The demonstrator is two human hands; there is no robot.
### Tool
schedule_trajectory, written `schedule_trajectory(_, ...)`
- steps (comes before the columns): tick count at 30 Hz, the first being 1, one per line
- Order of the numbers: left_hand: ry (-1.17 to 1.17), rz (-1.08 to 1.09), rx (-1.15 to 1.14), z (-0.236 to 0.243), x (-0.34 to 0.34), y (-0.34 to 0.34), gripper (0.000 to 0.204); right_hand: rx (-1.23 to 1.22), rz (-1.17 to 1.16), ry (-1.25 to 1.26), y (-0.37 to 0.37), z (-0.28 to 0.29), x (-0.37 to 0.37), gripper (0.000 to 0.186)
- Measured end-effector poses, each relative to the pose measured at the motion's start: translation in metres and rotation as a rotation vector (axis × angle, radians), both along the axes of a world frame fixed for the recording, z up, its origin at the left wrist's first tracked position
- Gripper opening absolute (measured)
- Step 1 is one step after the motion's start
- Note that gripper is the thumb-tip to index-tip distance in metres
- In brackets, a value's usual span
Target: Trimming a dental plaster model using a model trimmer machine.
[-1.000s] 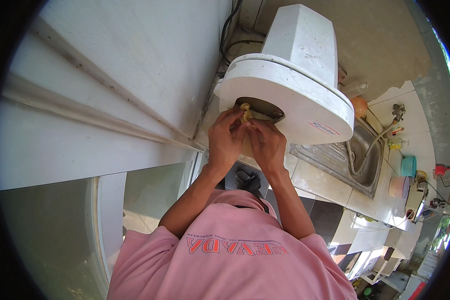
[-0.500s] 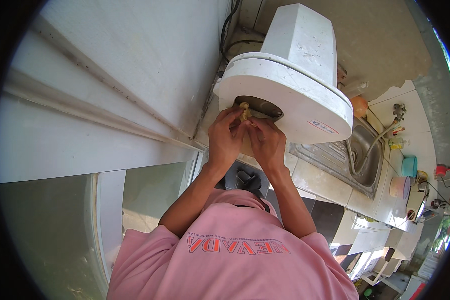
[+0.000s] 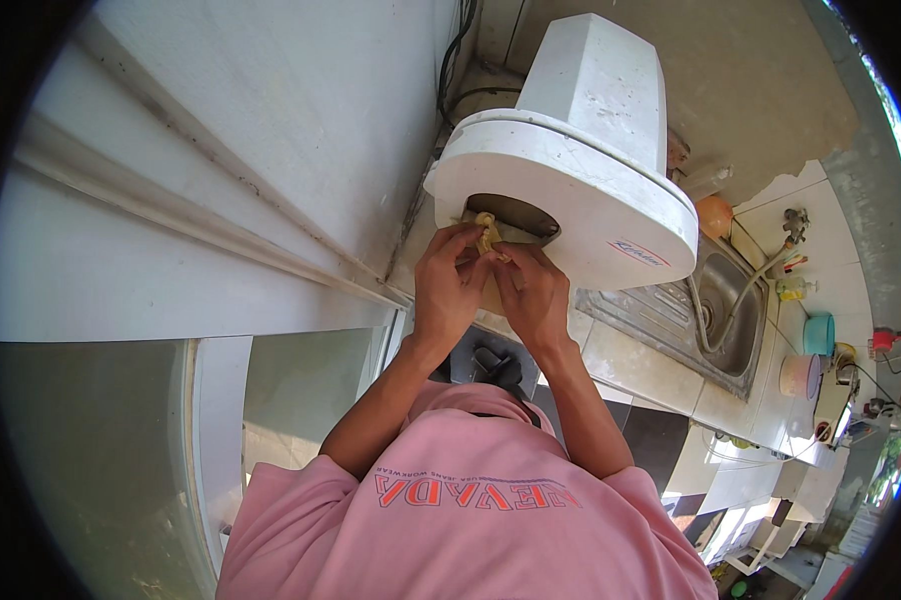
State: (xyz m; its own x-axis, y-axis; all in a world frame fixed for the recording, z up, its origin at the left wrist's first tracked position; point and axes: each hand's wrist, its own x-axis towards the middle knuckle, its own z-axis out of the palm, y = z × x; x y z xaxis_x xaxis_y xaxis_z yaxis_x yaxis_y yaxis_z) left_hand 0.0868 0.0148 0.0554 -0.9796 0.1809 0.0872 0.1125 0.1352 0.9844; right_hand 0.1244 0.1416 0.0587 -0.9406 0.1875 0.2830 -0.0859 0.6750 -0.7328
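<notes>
Both my hands are raised in front of a large white machine [image 3: 571, 215] with a rounded body and a tall faceted top. Between my fingertips is a small, lumpy, yellowish piece [image 3: 488, 238], soft-looking and crumpled; its kind is unclear. My left hand [image 3: 446, 290] pinches it from the left, and the fingers of my right hand [image 3: 534, 298] close on its lower right end. The piece stands just before the dark oval opening [image 3: 519, 214] in the machine's front, its upper tip overlapping the opening's lower left edge. The inside of the opening is in shadow.
A steel sink [image 3: 736, 320] with a hose is set in the tiled counter [image 3: 641, 365] to the right. Beyond it stand a turquoise tub [image 3: 819, 333] and a pale tub [image 3: 799, 375]. An orange round thing [image 3: 715, 215] sits behind the machine. A white wall [image 3: 271, 130] rises at left.
My hands stay at the opening with the yellowish piece between them; the fingers have shifted slightly and more of the piece shows. The view has moved a little.
</notes>
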Motion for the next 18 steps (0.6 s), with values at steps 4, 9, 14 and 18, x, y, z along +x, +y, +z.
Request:
schedule_trajectory(4, 0.003, 0.031, 0.061, 0.005, 0.011, -0.01, 0.033, 0.005, 0.046, 0.028, 0.005, 0.001, 0.012, 0.02)
schedule_trajectory(9, -0.071, 0.06, 0.214, 0.0, 0.009, -0.018, 0.035, -0.012, 0.094, 0.104, 0.004, 0.006, 0.024, 0.024)
schedule_trajectory(14, -0.147, -0.045, 0.235, 0.007, 0.008, -0.017, 0.036, -0.007, 0.081, 0.13, 0.004, 0.004, 0.028, 0.024)
schedule_trajectory(18, -0.146, -0.06, 0.241, 0.004, 0.008, -0.015, 0.035, -0.02, 0.061, 0.117, 0.004, 0.003, 0.03, 0.023)
